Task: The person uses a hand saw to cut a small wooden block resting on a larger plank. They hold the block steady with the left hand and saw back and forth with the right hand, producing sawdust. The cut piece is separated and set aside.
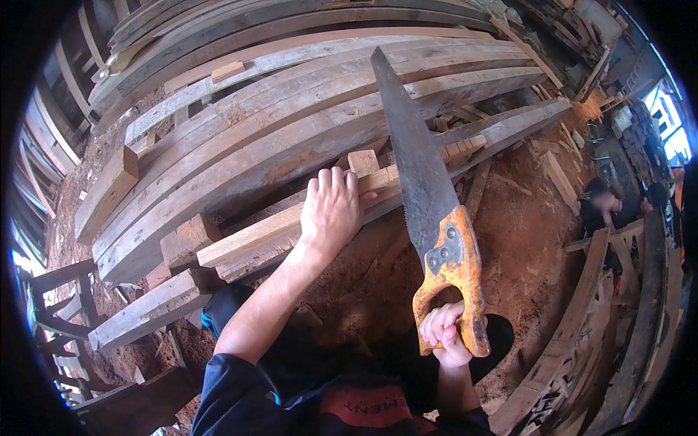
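Handsaw [429, 182] in right hand [447, 334], stacked beams [291, 152]

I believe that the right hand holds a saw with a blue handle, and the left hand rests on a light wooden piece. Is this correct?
Not entirely: the handle of the saw is worn yellow-orange, as the head view shows. The right hand does hold it, and the left hand rests on the light wooden piece.

Long weathered beams [254, 168] lie near reddish dirt [512, 240], a person [603, 202] at right.
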